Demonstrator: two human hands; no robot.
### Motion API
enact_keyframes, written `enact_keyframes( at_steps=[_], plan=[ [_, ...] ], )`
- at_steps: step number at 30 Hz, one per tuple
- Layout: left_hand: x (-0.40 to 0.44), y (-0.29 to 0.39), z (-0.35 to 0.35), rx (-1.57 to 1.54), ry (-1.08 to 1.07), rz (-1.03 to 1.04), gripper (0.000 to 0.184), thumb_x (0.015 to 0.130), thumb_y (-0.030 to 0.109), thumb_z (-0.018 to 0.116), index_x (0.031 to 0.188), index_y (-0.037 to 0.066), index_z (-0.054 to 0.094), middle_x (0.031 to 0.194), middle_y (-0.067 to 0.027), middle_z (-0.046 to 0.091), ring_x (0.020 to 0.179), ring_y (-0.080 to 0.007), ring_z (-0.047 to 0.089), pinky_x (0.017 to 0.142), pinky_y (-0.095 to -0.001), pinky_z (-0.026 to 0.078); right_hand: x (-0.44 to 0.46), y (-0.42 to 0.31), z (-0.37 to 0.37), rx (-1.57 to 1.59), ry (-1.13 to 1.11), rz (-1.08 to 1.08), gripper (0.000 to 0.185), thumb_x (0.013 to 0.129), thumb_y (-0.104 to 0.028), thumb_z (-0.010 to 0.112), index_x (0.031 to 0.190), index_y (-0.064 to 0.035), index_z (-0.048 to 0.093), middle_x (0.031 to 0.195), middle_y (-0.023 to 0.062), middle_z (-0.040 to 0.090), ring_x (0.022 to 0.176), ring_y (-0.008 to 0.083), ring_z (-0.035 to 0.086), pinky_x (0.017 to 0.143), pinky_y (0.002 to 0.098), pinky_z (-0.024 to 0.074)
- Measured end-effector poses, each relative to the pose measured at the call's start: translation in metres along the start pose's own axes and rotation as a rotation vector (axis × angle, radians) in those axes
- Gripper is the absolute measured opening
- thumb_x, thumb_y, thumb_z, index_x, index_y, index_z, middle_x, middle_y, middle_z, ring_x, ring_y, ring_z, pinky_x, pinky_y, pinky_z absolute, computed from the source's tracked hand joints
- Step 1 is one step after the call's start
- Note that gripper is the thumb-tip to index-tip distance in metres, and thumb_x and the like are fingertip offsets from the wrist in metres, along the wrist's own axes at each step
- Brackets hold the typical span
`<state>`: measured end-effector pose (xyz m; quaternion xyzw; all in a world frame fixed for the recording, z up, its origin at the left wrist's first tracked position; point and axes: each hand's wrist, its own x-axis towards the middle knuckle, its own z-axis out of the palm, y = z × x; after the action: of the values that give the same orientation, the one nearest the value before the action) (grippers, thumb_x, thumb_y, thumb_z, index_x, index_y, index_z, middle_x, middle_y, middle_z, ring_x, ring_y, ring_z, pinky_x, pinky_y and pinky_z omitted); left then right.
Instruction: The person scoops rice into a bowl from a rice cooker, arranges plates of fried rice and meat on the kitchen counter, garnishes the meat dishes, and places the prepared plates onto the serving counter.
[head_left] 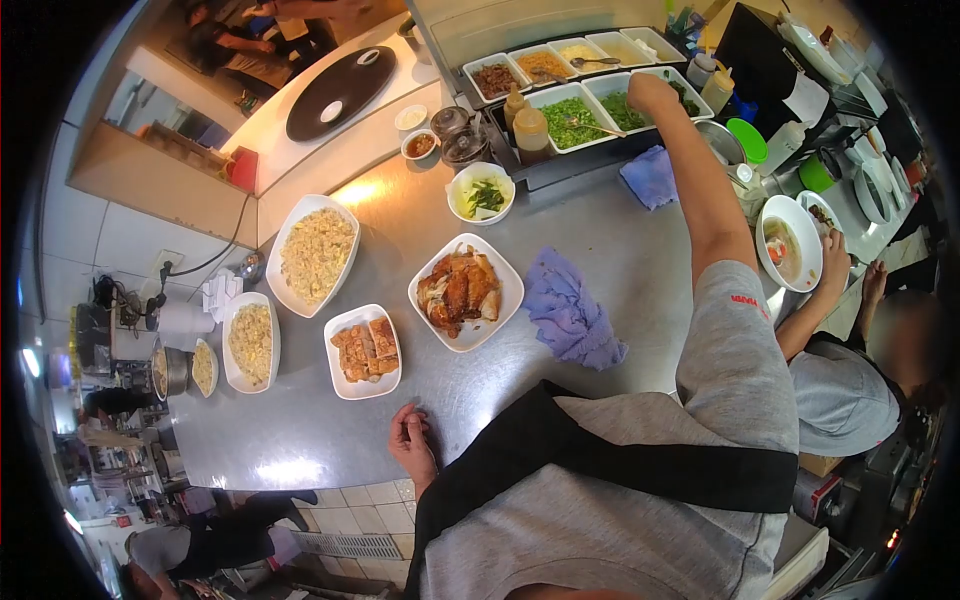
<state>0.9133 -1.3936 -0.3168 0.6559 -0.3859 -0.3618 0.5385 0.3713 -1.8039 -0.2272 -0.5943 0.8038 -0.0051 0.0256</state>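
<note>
My right hand (652, 92) reaches to the back of the counter, over a white tub of chopped green herbs (615, 108). Its fingers look drawn together and point down at the herbs; the fingertips are hidden. Beside that tub is another of sliced green onion (565, 112) with a spoon (597, 127) in it. My left hand (411, 440) hovers at the counter's front edge, fingers loosely curled, with nothing visible in them. Nearest to it stand a square bowl of sliced fried meat (366, 350) and a bowl of browned roast chicken (463, 293).
Bowls of fried rice (318, 255) stand at the left. A bowl with green vegetables (482, 195), sauce bottles (531, 130) and crumpled blue cloths (570, 310) lie across the steel counter (450, 390). At right, a co-worker's hand (835, 258) touches a soup bowl (788, 245).
</note>
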Motion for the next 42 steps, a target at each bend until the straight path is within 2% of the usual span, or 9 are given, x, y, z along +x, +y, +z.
enact_keyframes(
  at_steps=[5,11,17,24,28,29,32,41,42],
  plan=[
    [0.001,-0.003,0.000,-0.009,0.005,-0.001,0.020,0.088,0.014,0.059,0.103,0.001,0.062,0.080,-0.0031,0.062,0.066,-0.0065,0.050,0.060,-0.0194,0.040,-0.023,-0.012,0.010,-0.030,0.041,0.023,0.025,0.077,-0.013,0.057,0.098,-0.0037,0.067,0.107,0.0179,0.064,0.101,0.0318,0.061,0.083,0.0441,0.0497],
    [0.001,-0.004,-0.002,-0.001,0.009,-0.013,0.019,0.088,0.011,0.057,0.103,0.001,0.062,0.080,-0.0032,0.061,0.067,-0.0066,0.050,0.060,-0.0194,0.040,-0.010,0.004,-0.003,0.022,-0.103,0.064,0.031,0.079,-0.012,0.056,0.109,-0.0071,0.064,0.115,0.0143,0.061,0.106,0.0300,0.060,0.084,0.0440,0.0495],
    [0.001,0.000,0.000,0.011,-0.014,0.007,0.019,0.089,0.011,0.057,0.103,0.000,0.062,0.080,-0.0034,0.061,0.068,-0.0070,0.051,0.063,-0.0198,0.041,-0.025,-0.003,0.003,-0.005,0.085,-0.022,0.027,0.075,-0.018,0.062,0.098,-0.0042,0.067,0.105,0.0187,0.064,0.096,0.0325,0.063,0.081,0.0415,0.0507],
    [0.001,-0.010,-0.007,0.018,-0.012,0.016,0.019,0.089,0.012,0.057,0.104,0.000,0.062,0.080,-0.0035,0.061,0.068,-0.0074,0.051,0.063,-0.0203,0.042,-0.021,-0.016,0.012,0.005,0.027,-0.010,0.031,0.082,-0.013,0.051,0.109,-0.0079,0.064,0.116,0.0139,0.061,0.105,0.0304,0.060,0.084,0.0453,0.0496],
    [0.002,-0.012,-0.006,-0.012,-0.017,0.008,0.020,0.090,0.013,0.057,0.104,0.000,0.062,0.080,-0.0033,0.061,0.068,-0.0073,0.051,0.063,-0.0204,0.042,0.021,0.015,0.012,0.144,0.017,-0.180,0.025,0.071,-0.026,0.063,0.082,-0.0041,0.070,0.080,0.0169,0.067,0.076,0.0315,0.065,0.072,0.0405,0.0504],
    [0.002,-0.011,-0.005,-0.015,-0.015,0.003,0.020,0.090,0.013,0.057,0.104,0.000,0.062,0.080,-0.0033,0.061,0.068,-0.0073,0.051,0.063,-0.0203,0.042,0.022,0.021,0.009,0.231,0.081,-0.212,0.024,0.067,-0.028,0.067,0.073,-0.0054,0.070,0.066,0.0108,0.066,0.060,0.0231,0.062,0.062,0.0349,0.0489],
    [0.001,-0.009,-0.004,-0.021,-0.011,-0.007,0.020,0.090,0.014,0.058,0.104,0.000,0.062,0.080,-0.0032,0.061,0.068,-0.0070,0.051,0.062,-0.0200,0.042,0.000,0.016,-0.025,0.384,-0.049,-0.171,0.021,0.070,-0.025,0.067,0.073,-0.0043,0.069,0.062,0.0056,0.063,0.049,0.0149,0.055,0.048,0.0306,0.0430],
    [0.001,-0.007,-0.003,-0.023,-0.011,0.008,0.019,0.090,0.013,0.058,0.103,0.001,0.062,0.080,-0.0030,0.061,0.068,-0.0068,0.051,0.062,-0.0196,0.042,-0.003,0.028,-0.024,0.992,-0.088,-0.046,0.015,0.072,-0.021,0.064,0.075,-0.0057,0.064,0.063,0.0031,0.060,0.042,0.0108,0.045,0.035,0.0297,0.0299],
    [0.001,-0.007,-0.003,-0.024,-0.010,0.014,0.019,0.090,0.013,0.058,0.103,0.001,0.062,0.080,-0.0029,0.061,0.068,-0.0068,0.051,0.062,-0.0196,0.042,-0.007,0.026,-0.026,0.891,-0.100,-0.039,0.014,0.074,-0.019,0.063,0.076,-0.0056,0.063,0.064,0.0022,0.060,0.043,0.0093,0.045,0.035,0.0273,0.0288]
  ],
)
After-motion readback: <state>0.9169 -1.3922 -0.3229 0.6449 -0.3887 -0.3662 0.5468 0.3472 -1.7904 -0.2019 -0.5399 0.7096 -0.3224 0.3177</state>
